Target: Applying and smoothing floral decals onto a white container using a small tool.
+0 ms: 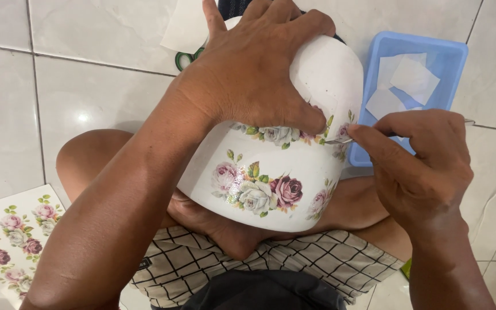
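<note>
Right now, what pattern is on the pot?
White pot with pink, white and maroon roses and green leaves; head view.

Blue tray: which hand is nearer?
Right. The right hand, gripping a thin metal tool, overlaps the blue tray's near edge. The left hand lies on the white floral pot, farther left.
</note>
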